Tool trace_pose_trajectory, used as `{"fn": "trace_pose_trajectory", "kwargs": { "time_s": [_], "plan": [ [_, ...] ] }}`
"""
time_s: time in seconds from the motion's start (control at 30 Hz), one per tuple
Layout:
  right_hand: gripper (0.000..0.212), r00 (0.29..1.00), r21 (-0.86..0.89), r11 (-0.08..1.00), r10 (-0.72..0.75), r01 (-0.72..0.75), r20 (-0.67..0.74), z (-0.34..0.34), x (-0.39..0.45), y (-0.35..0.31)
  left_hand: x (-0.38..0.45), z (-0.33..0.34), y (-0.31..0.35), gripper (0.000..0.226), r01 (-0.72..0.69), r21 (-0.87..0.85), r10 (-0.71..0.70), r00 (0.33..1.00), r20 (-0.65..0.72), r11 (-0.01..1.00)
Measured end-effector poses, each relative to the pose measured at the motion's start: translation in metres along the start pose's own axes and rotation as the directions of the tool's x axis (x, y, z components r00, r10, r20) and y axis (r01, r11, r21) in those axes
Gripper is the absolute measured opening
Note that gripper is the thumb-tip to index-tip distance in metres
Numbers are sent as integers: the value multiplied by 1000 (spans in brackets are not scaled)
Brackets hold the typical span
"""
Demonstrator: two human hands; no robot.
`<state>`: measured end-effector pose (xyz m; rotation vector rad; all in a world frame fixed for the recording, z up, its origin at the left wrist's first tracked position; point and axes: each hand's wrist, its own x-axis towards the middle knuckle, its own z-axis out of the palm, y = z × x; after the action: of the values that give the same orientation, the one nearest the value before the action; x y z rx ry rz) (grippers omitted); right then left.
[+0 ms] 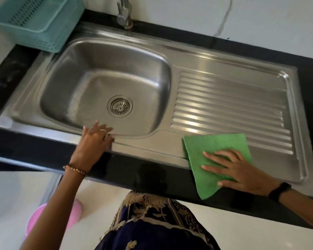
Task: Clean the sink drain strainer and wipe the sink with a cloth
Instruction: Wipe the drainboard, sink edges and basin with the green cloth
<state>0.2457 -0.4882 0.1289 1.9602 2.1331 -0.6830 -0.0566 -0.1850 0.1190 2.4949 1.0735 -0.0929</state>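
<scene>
A stainless steel sink with a ribbed drainboard on its right is set in a black counter. The round drain strainer sits in place at the bottom of the basin. A folded green cloth lies flat across the drainboard's front rim and the counter edge. My right hand presses flat on the cloth, fingers spread. My left hand rests on the front rim of the basin, fingers apart, holding nothing.
A teal plastic basket stands on the counter at the back left. The steel tap rises behind the basin. The black counter runs along the front. A pink object is on the floor below left.
</scene>
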Motion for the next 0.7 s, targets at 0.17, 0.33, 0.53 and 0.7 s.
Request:
{"fn": "trace_pose_trajectory", "kwargs": {
  "time_s": [0.17, 0.33, 0.53, 0.7],
  "plan": [
    [58, 999, -30, 999, -34, 34, 4, 0, 57, -24, -25, -8, -33, 36, 103, -102, -111, 990, -85, 989],
    [62, 995, 17, 995, -99, 99, -14, -19, 143, -85, -30, -14, -49, 37, 70, -143, -88, 989, -120, 987],
    [51, 974, 341, 914, -189, 220, -124, -59, 271, -181, -14, -45, -107, 39, 62, -182, -88, 986, -139, 981],
    [49, 973, 404, 888, -175, 221, -149, -82, 349, -242, 6, -75, -171, 42, 44, -105, -59, 988, -142, 993]
  ]
}}
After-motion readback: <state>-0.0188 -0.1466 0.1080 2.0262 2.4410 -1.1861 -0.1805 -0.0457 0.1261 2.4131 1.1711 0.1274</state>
